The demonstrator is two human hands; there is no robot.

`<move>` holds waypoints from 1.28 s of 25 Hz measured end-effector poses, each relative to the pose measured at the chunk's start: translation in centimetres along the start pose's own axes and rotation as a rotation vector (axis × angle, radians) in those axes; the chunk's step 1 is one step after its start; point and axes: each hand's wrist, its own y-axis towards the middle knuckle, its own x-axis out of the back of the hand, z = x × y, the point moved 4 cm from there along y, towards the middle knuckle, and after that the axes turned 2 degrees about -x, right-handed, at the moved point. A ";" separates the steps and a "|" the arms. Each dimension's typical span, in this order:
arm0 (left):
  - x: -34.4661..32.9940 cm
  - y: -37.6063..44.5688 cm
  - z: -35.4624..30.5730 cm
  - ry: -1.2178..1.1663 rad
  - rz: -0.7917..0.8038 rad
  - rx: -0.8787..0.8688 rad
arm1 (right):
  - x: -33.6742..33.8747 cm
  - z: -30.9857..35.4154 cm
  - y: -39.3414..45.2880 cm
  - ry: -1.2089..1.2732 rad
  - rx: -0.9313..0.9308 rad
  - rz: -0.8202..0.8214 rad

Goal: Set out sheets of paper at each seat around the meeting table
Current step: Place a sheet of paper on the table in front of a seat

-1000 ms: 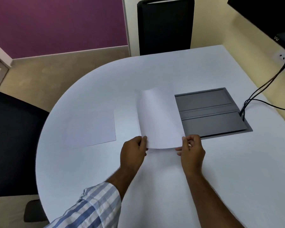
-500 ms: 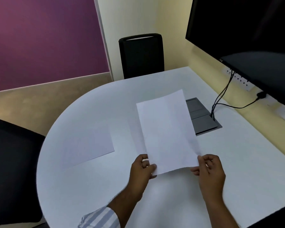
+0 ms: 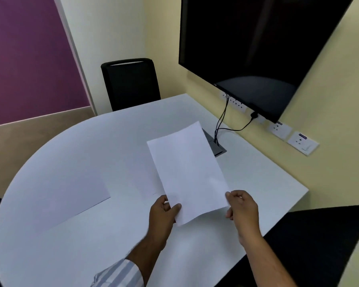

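Note:
I hold a white sheet of paper (image 3: 187, 168) above the white meeting table (image 3: 91, 146), tilted with its far end up. My left hand (image 3: 163, 214) pinches its near left corner and my right hand (image 3: 241, 210) grips its near right edge. A second sheet (image 3: 75, 195) lies flat on the table at the left, by the left seat. Another sheet (image 3: 142, 179) lies flat on the table, partly hidden under the held one.
A black chair (image 3: 131, 83) stands at the far end, another black chair (image 3: 311, 245) at the near right. A grey cable box (image 3: 217, 149) is set in the table, with cables running up to wall sockets (image 3: 278, 129). A dark screen (image 3: 257, 48) hangs on the right wall.
Both hands have lifted the sheet off the table and raised its far end. The view has swung up and to the right, bringing the screen and the right chair in.

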 end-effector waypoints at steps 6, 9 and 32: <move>-1.3 0.2 0.4 0.168 -0.053 -0.095 | 0.8 -0.4 3.5 -0.203 -0.132 0.167; -2.9 0.9 1.3 0.207 -0.122 -0.058 | 1.9 -0.5 6.9 -0.336 -0.143 0.225; -28.1 7.7 12.9 0.111 -0.281 0.358 | 16.7 -10.1 31.0 -0.648 -0.298 0.295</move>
